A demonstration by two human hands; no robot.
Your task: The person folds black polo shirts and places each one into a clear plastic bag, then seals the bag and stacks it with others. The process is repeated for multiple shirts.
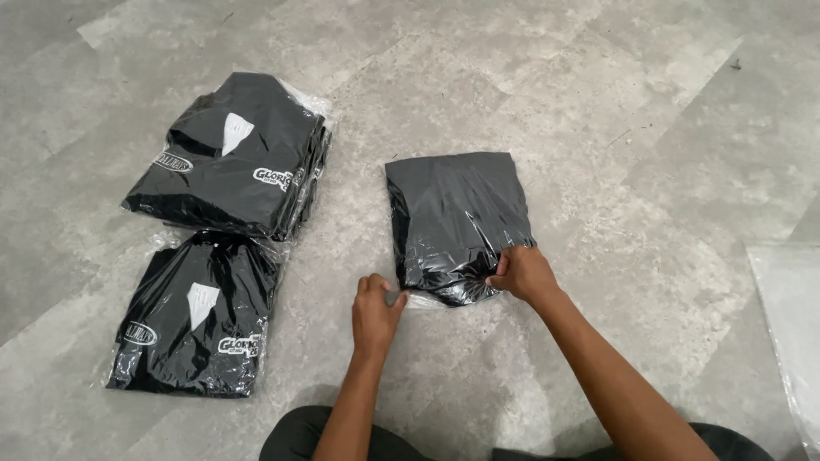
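Pinching bagged black shirt (454, 224), both hands (376, 309) (523, 273), on grey tiled floor (598, 102).

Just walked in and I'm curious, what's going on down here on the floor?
A person sits on the grey floor with a folded black garment in a clear plastic bag in front of them. The right hand pinches the bag's near edge; the left hand holds its open flap. To the left lie a stack of bagged black shirts and a single bagged shirt.
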